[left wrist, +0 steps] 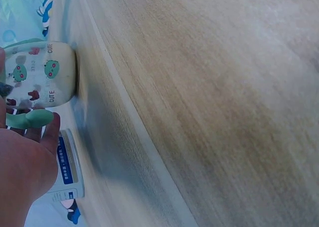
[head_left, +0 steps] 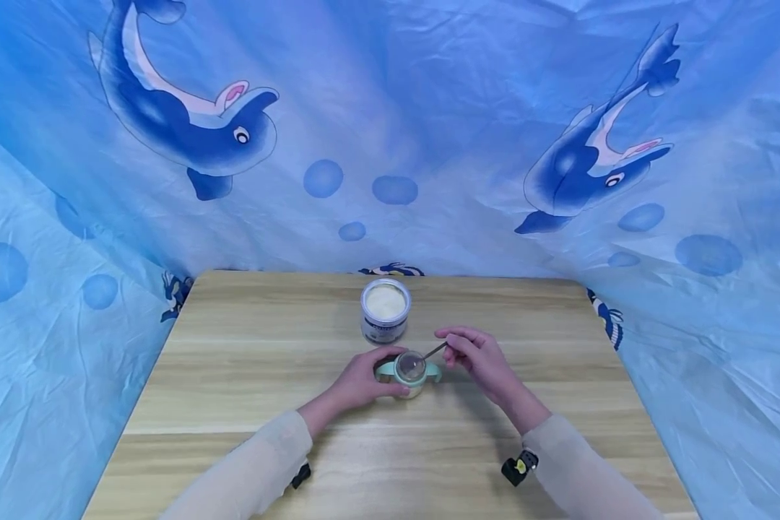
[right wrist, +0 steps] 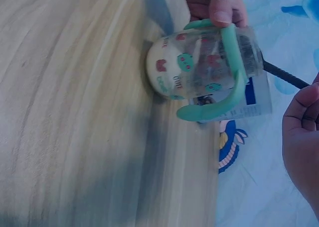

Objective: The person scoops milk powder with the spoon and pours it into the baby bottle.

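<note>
A clear baby bottle [head_left: 411, 367] with a mint-green two-handled ring stands upright on the wooden table. Cartoon prints cover its wall, and something cream-coloured fills its lower part [right wrist: 162, 67]. My left hand [head_left: 362, 378] grips the bottle from the left, fingers and thumb around the collar and handle. From the right, my right hand [head_left: 484, 365] pinches a thin dark handle [right wrist: 285, 73] that slants down into the bottle's mouth. Whatever is on the lower end of that handle is hard to make out through the wall.
Just behind the bottle stands an open can [head_left: 386, 318] of pale powder, its label blue and white. The wooden table [head_left: 260, 339] is bounded at the back and sides by a blue dolphin-printed sheet [head_left: 455, 144]. Both sleeves carry a dark wrist device [head_left: 518, 468].
</note>
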Demonstrator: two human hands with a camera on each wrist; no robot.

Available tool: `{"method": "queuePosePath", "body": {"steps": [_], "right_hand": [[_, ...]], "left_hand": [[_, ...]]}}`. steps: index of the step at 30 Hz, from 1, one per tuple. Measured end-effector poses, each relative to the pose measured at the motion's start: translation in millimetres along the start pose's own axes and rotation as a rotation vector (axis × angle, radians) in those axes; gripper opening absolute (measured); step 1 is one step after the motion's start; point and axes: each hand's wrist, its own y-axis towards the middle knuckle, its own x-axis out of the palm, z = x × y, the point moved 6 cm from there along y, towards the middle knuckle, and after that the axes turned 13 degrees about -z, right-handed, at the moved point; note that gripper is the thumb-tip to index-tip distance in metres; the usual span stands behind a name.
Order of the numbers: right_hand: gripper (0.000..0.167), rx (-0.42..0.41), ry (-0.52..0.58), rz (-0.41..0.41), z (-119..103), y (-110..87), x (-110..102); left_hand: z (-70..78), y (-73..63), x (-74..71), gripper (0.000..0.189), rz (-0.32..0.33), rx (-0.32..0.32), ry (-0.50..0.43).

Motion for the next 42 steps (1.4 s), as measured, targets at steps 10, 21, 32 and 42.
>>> {"method": "queuePosePath", "body": {"steps": [10, 21, 32, 42], "right_hand": [[0.036, -0.013, -0.053, 0.033, -1.5, 1.0, -1.2], [0.039, -0.023, -0.177, 0.11, -5.0, 7.6, -3.7], [0.037, -0.051, -0.17, 0.193, -8.3, 11.3, -11.5], [0.027, -0.081, 0.021, 0.248, -12.4, 11.0, -18.3]], "left_hand": [[1.5, -2.6, -1.1, 0.071, 0.003, -0.01, 0.002], [3.1, -3.2, -2.0, 0.073, 0.006, -0.004, 0.007], [4.4, -7.0, -6.0, 0.079, 0.011, -0.011, 0.009], [13.9, -20.9, -24.7, 0.079, 0.006, -0.001, -0.002]]}}
